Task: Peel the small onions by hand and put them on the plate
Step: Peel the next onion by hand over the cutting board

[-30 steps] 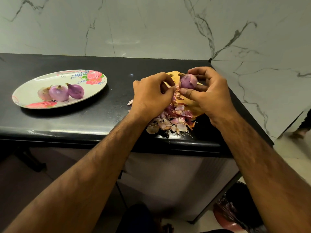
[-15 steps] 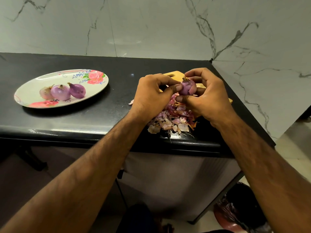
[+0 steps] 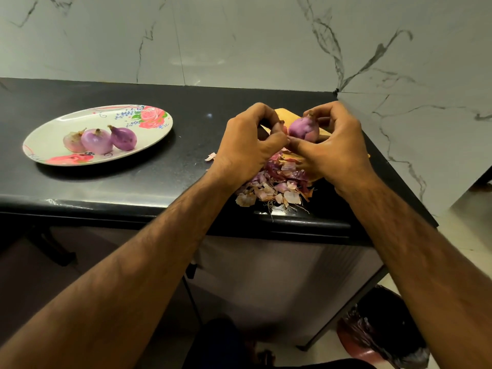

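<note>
At far left on the black counter sits an oval plate, floral print only, no legible brand or writing anywhere in view. Three peeled onions lie touching one another on its near-left portion. Moving right, the left hand has its fingers curled, thumb and forefinger pinching at the left flank of the held onion, apparently on a flap of skin, though the contact is partly hidden. That onion is raised above the counter, cradled in the curled fingers and thumb of the right hand, stem tip up. Below both hands a heap of peelings lies near the counter's front edge, with a yellow board partly visible behind. Assessment: the bulb is light and firm but small and round, and the exposed purple layer looks smooth, so it could slip. The dry outer skin is thin and brittle and likely tears in scraps. Best purchase is judged to be at the stem or root end, where loose skin lifts.
</note>
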